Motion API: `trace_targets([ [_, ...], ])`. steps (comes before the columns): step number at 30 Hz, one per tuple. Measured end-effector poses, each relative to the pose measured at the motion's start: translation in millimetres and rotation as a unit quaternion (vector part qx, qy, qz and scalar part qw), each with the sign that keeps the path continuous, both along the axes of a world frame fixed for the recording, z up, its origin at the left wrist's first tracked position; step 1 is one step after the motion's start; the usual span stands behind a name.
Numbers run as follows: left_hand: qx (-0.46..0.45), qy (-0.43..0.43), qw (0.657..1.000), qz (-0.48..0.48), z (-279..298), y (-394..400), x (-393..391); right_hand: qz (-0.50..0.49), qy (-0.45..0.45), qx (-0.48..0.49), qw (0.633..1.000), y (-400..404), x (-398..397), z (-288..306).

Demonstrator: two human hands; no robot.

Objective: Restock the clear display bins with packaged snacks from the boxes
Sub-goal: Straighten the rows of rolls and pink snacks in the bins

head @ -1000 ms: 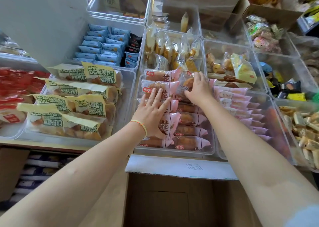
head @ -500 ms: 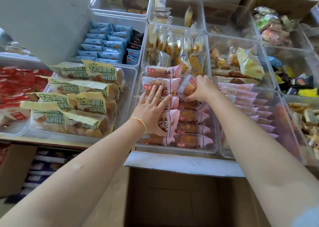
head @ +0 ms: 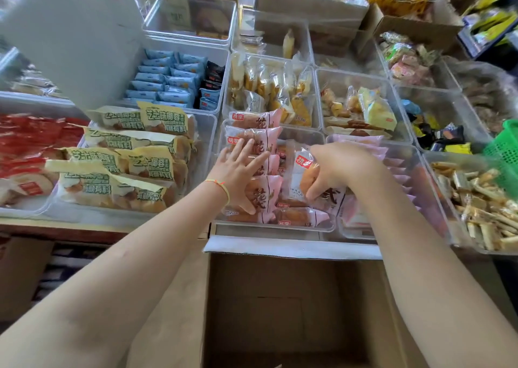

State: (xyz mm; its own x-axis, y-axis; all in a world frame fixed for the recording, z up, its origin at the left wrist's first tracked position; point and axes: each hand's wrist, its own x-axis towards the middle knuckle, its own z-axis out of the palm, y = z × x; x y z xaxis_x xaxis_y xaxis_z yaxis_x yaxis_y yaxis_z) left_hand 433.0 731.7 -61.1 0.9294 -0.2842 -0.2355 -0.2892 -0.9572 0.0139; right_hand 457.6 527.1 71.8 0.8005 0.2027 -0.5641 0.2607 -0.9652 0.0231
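Here the left hand (head: 238, 171) lies flat with straight, spread fingers on the left stack of pink bread packets (head: 260, 149) in the middle clear bin (head: 308, 229), most likely to keep that stack from sliding while the space beside it is filled. The right hand (head: 336, 171) has its fingers curled down around one bread packet (head: 301, 177), holding it tilted above the right side of the same bin; that looks like a packet being slotted into the row, though whether it is going in or being shifted cannot be told. The packets lie overlapped, labels up, probably so shoppers can read them and more fit in.

The cardboard box (head: 286, 311) stands open just near the bin, a handy spot for reaching stock; no packets show inside it, and its near end is cut off by the lower edge of the view. To the left, a bin holds yellow-green bread packets (head: 151, 166); to the right, another bin holds pale pink packets (head: 392, 160), partly covered by the right forearm.

The right fingertips are mostly hidden behind the packet, so the exact grip is unclear. A green basket (head: 504, 149) at the far right is blurred and cropped. The far bins are too small to read.
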Motion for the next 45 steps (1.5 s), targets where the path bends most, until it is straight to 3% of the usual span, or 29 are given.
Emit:
trace_targets([
  [3,-0.067,-0.001,0.994,0.087,2.1,15.6,-22.9,0.059,0.021,0.07,0.996,22.1,-23.6,4.7],
  [6,-0.189,-0.032,0.963,0.188,-1.6,31.8,-49.2,0.12,0.012,0.088,0.989,49.9,-41.5,-20.2],
  [9,-0.301,-0.053,0.906,0.294,-2.8,40.3,-67.4,0.17,-0.077,0.086,0.979,75.3,-61.6,-55.3],
  [11,-0.337,-0.016,0.869,0.363,-5.2,40.5,-74.6,0.184,-0.157,0.082,0.967,86.0,-72.4,-78.4],
  [13,-0.348,0.012,0.853,0.39,-10.1,40.4,-79.1,0.188,-0.217,0.086,0.954,90.8,-78.3,-97.3],
  [19,-0.311,0.022,0.879,0.362,-12.9,42.0,-82.2,0.238,-0.353,0.083,0.901,84.3,-86.1,-131.6],
  [27,-0.212,0.056,0.93,0.296,-8.9,47.2,-77.6,0.26,-0.293,0.069,0.917,91.8,-85.1,-133.4],
  [32,-0.193,0.08,0.926,0.313,-9.3,46.0,-74.0,0.244,-0.19,0.071,0.948,91.6,-82.4,-123.4],
  [35,-0.181,0.097,0.925,0.319,-11.3,51.4,-72.4,0.269,-0.203,0.082,0.938,90.5,-80.8,-127.4],
  [39,-0.184,0.087,0.935,0.292,-14.4,58.0,-73.0,0.309,-0.313,0.039,0.897,82.1,-73.0,-147.5],
  [45,-0.198,0.082,0.942,0.26,-18.7,60.7,-77.7,0.299,-0.223,0.015,0.928,85.7,-58.3,-156.6],
])
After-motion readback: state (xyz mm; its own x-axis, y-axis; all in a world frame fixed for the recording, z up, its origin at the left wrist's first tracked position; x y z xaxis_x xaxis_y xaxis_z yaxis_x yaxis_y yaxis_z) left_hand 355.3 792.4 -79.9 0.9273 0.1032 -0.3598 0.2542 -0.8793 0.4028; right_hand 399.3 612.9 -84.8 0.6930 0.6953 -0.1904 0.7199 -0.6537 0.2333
